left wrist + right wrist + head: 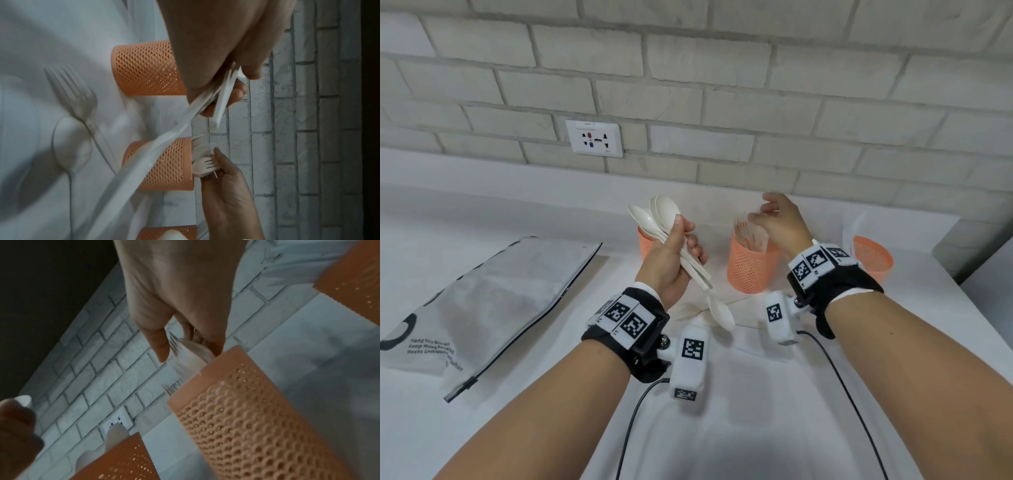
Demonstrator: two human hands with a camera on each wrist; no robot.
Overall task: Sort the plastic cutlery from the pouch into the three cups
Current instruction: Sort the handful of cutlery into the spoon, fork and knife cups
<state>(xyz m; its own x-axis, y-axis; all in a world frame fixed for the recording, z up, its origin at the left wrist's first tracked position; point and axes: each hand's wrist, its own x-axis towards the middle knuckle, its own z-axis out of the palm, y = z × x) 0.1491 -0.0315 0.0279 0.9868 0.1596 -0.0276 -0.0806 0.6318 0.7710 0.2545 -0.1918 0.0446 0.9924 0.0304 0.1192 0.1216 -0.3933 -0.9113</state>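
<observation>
Left hand (671,260) clamps a bundle of white plastic spoons (674,240) mid-handle; light, slippery, springy. Right hand (780,222), fingers loosely apart, above the orange mesh cup's (750,267) forks.

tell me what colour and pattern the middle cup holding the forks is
The middle cup is salmon orange with a perforated mesh wall, clearest in the left wrist view.

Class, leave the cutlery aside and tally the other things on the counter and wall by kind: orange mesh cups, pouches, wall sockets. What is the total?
Orange mesh cups: 3
Pouch: 1
Wall socket: 1
Total: 5
</observation>
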